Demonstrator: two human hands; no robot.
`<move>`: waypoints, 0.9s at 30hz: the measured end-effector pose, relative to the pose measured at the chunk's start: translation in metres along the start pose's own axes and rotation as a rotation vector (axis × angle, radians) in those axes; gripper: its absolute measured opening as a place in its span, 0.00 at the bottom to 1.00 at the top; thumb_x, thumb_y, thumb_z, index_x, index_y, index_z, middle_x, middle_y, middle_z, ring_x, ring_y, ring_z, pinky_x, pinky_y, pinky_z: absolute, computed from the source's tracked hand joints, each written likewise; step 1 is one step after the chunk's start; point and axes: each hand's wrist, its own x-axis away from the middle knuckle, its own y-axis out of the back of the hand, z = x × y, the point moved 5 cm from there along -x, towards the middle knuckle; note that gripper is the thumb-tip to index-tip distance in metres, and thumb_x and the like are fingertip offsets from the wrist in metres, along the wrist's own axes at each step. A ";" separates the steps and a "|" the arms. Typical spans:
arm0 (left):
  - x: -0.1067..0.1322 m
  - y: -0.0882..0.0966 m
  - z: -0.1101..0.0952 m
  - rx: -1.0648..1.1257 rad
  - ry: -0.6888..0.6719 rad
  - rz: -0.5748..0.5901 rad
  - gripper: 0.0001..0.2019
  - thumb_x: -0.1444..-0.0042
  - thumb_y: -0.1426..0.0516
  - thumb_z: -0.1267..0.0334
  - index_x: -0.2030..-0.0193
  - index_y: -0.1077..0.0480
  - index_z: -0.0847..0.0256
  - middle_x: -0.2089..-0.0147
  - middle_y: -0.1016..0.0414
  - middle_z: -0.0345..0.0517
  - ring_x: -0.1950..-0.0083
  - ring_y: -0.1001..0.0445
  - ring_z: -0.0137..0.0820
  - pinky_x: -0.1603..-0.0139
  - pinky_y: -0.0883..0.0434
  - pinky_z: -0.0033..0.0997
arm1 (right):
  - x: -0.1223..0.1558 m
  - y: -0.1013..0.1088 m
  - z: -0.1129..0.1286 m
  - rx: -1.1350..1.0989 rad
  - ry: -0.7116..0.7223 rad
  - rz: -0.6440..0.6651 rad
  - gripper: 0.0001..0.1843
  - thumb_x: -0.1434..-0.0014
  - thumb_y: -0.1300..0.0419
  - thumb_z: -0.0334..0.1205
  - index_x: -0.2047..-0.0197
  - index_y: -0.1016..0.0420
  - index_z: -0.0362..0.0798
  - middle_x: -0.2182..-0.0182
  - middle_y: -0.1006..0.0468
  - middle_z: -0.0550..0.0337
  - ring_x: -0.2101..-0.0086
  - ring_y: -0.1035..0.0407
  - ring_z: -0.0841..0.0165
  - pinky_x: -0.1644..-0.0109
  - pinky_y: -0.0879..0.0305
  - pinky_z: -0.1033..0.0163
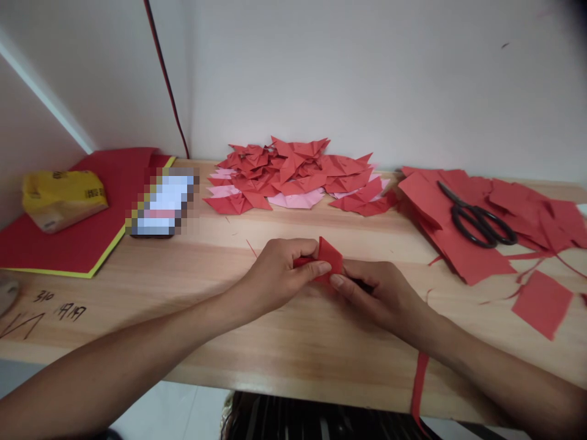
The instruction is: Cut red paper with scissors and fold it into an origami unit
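Between both hands, above the wooden table, is a small folded piece of red paper (331,253). My left hand (287,266) pinches it from the left, thumb in front and fingers curled behind. From the right, my right hand (371,287) grips its lower edge with the thumb, its other fingers mostly hidden behind. Past the hands, a heap of folded red and pink paper pieces (298,174) with pointed corners lies against the wall. To the right, black-handled scissors (479,223) rest on a stack of red paper sheets (440,220).
A yellow tissue pack (64,198) sits on large red sheets (87,250) at the left, with a phone (162,205) beside them. A red paper square (543,304) and thin offcuts lie at the right. One red strip (418,385) hangs over the table's front edge.
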 end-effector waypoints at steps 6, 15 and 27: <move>0.003 -0.011 0.003 0.054 0.088 0.129 0.08 0.42 0.42 0.63 0.64 0.24 0.64 0.64 0.22 0.43 0.61 0.25 0.31 0.61 0.31 0.25 | 0.000 0.003 -0.002 -0.046 -0.076 -0.025 0.15 0.40 0.41 0.45 0.73 0.36 0.47 0.78 0.41 0.67 0.75 0.48 0.74 0.73 0.49 0.68; 0.004 -0.016 0.009 0.052 0.122 0.174 0.06 0.43 0.44 0.67 0.66 0.26 0.64 0.65 0.22 0.43 0.61 0.24 0.30 0.59 0.31 0.26 | 0.002 0.000 -0.008 0.004 0.010 -0.012 0.18 0.36 0.45 0.45 0.76 0.40 0.48 0.79 0.43 0.68 0.77 0.48 0.75 0.74 0.50 0.68; 0.003 -0.012 0.004 -0.026 0.082 0.116 0.09 0.45 0.44 0.67 0.75 0.34 0.64 0.74 0.34 0.35 0.70 0.36 0.22 0.68 0.39 0.22 | -0.002 0.005 -0.003 0.047 -0.018 -0.085 0.18 0.36 0.47 0.45 0.75 0.38 0.48 0.80 0.40 0.68 0.78 0.46 0.75 0.76 0.49 0.69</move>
